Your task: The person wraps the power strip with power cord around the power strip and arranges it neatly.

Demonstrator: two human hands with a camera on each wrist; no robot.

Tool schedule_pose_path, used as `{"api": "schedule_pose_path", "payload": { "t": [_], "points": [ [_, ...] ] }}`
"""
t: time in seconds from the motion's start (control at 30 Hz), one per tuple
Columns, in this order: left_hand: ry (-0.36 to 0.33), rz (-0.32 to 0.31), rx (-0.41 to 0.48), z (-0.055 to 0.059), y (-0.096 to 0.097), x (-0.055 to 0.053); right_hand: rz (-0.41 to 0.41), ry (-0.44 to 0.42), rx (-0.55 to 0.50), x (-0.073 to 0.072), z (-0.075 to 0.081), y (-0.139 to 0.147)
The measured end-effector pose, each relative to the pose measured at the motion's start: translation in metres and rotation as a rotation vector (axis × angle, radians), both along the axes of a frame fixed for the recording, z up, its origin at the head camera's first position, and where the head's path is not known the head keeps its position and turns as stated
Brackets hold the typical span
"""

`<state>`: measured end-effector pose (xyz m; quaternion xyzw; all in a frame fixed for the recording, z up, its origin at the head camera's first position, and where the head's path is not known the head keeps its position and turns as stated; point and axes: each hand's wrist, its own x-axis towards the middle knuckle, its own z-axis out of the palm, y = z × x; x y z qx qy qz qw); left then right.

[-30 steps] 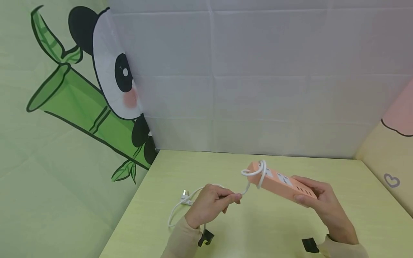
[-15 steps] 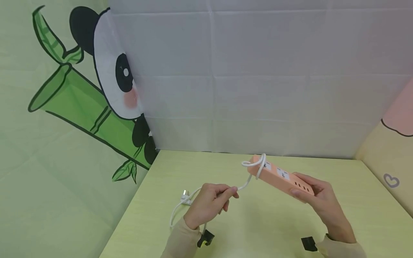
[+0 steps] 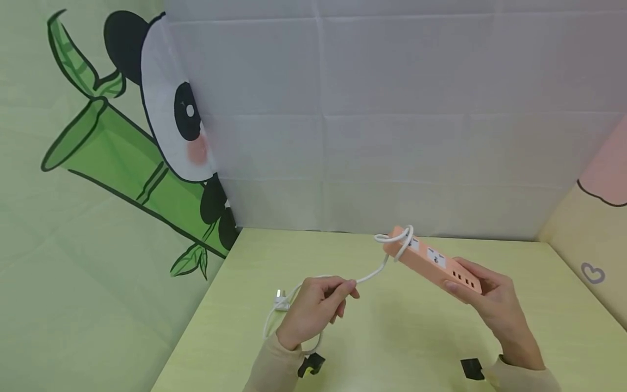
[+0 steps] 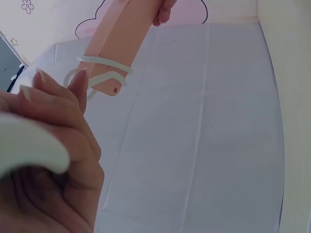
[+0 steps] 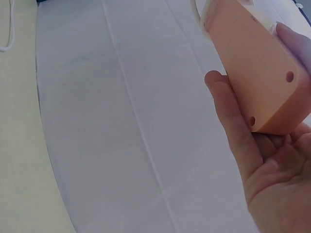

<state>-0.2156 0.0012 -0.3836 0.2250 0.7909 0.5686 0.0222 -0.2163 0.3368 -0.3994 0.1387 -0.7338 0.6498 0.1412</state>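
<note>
An orange-pink power strip (image 3: 425,263) is held up over the table, tilted with its far left end higher. My right hand (image 3: 497,302) grips its near right end, thumb on the front side and fingers behind. White cord (image 3: 404,243) loops around the far end of the strip. From there the cord runs down to my left hand (image 3: 315,307), which pinches it between thumb and fingers. The white plug (image 3: 281,302) lies on the table beyond the left hand, prongs pointing away. In the right wrist view the strip's underside (image 5: 257,68) shows small holes.
The pale yellow table (image 3: 392,337) meets a grey-white cloth wall (image 3: 392,136) at the back. A panda-and-bamboo printed cloth (image 3: 122,152) hangs on the left. Black patches (image 3: 311,365) sit by both sleeves.
The power strip has risen and shifted slightly right. The left hand has moved slightly left, and more cord shows between it and the strip. Loops remain around the strip's end.
</note>
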Motion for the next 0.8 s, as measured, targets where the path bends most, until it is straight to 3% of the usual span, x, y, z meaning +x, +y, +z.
{"api": "schedule_pose_path", "payload": {
  "t": [0.37,0.8],
  "points": [
    [0.083,-0.039,-0.013,0.001,0.007,0.001,-0.062,0.016,-0.006,-0.005,0.004,-0.009],
    [0.019,-0.064,0.046,0.002,0.011,0.003,-0.144,0.051,-0.165,-0.006,0.006,0.003]
  ]
}}
